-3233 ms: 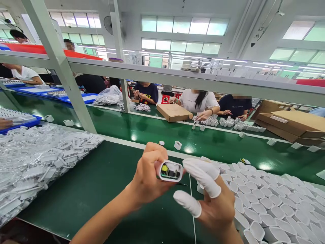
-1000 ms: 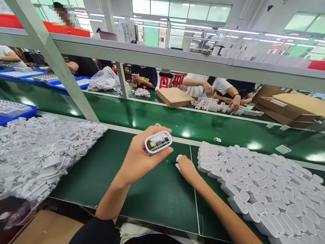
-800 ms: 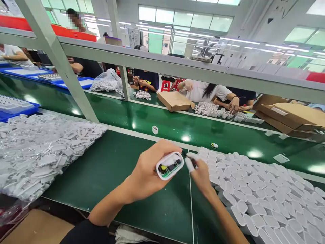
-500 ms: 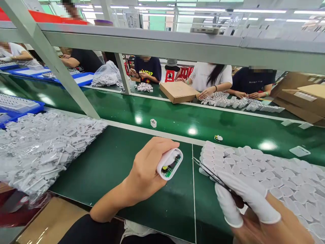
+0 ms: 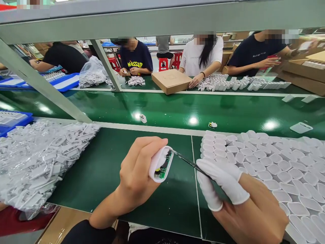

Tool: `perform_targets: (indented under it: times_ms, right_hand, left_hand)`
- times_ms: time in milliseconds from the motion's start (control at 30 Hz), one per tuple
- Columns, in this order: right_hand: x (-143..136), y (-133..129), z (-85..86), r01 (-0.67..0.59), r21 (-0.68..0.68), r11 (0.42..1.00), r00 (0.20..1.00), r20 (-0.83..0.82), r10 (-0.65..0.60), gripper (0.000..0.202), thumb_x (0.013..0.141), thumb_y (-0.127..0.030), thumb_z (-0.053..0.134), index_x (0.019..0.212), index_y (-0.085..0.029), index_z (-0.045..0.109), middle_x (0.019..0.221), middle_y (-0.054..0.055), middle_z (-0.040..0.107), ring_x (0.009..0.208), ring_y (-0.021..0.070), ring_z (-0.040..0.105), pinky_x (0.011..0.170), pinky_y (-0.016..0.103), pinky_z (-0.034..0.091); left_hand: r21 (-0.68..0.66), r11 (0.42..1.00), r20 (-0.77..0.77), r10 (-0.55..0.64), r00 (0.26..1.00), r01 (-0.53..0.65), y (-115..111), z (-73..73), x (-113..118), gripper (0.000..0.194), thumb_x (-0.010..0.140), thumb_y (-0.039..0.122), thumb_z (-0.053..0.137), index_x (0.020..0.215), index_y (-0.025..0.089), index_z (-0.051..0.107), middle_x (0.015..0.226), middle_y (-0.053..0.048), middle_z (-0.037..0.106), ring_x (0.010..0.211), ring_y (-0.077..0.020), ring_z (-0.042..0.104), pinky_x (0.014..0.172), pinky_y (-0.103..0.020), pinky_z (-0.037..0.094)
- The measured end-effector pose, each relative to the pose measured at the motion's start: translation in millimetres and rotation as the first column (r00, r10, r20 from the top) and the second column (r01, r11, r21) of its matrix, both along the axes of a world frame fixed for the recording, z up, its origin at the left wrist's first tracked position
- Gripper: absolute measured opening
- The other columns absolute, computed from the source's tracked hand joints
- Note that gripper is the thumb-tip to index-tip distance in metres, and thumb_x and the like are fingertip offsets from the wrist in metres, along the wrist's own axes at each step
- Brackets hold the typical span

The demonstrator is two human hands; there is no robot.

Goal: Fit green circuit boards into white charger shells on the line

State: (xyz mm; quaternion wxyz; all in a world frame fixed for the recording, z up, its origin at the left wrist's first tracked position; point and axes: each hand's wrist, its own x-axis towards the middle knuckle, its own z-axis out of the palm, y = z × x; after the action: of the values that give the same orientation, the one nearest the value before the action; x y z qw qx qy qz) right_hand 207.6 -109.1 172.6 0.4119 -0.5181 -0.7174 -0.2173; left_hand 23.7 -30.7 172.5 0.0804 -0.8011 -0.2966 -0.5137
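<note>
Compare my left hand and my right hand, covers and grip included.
Your left hand shows bare fingers; your right hand wears white finger covers.
The left hand wraps around a white housing; the right hand pinches slim dark tweezers, tips at the housing's open end.
Both hands grip something above the green tabletop.

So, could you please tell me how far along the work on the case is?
Looks done: a green board sits inside the case. In hand: the left hand grips the case while the right hand holds tweezers at its rim. Apparently left: the case's end is open. Whether the shells on the right need work, I can't tell.
</note>
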Motion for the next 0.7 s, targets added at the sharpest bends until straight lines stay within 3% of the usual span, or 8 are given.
perform_targets:
  times_ms: [267,467,567,700]
  right_hand:
    - [-1.9,-0.2,-2.9,0.068,-0.011,0.998,0.997,0.022,-0.068,0.030,0.090,-0.012,0.066,0.118,-0.022,0.064,0.082,0.001,0.074,0.072,0.0157,0.069,0.070,0.028,0.056]
    - [-1.0,1.4,-0.3,0.099,-0.023,0.995,0.994,0.056,-0.098,0.024,0.092,-0.012,0.063,0.115,-0.020,0.064,0.076,0.000,0.072,0.061,0.0143,0.062,0.062,0.029,0.050]
    - [-0.5,0.1,1.3,0.089,-0.037,0.995,0.994,0.072,-0.086,0.022,0.092,-0.011,0.062,0.113,-0.017,0.064,0.076,0.000,0.071,0.062,0.0139,0.062,0.062,0.029,0.048]
    - [4.5,-0.7,2.8,0.019,-0.053,0.998,0.998,0.063,-0.016,0.020,0.093,-0.009,0.062,0.112,-0.015,0.065,0.072,0.000,0.068,0.066,0.0145,0.061,0.064,0.031,0.045]
  left_hand:
    - [-0.011,1.000,-0.021,0.006,1.000,-0.006,3.4,-1.8,4.4,0.035,0.081,-0.003,0.061,0.112,0.013,0.060,0.097,-0.007,0.067,0.090,-0.0167,0.066,0.081,-0.026,0.056]
    - [-0.167,0.981,-0.023,-0.100,0.995,0.095,4.2,-0.7,1.3,0.043,0.076,-0.006,0.060,0.114,0.014,0.058,0.102,-0.005,0.068,0.094,-0.0146,0.065,0.084,-0.022,0.054]
    - [-0.303,0.936,-0.001,-0.191,0.982,0.181,4.0,2.6,-3.0,0.044,0.076,-0.007,0.061,0.113,0.015,0.058,0.101,-0.003,0.068,0.091,-0.0121,0.065,0.080,-0.019,0.052]
    - [-0.504,0.801,0.041,-0.350,0.936,0.322,6.4,9.0,-8.7,0.036,0.080,0.000,0.064,0.109,0.019,0.058,0.099,0.000,0.067,0.086,-0.0095,0.063,0.075,-0.017,0.050]
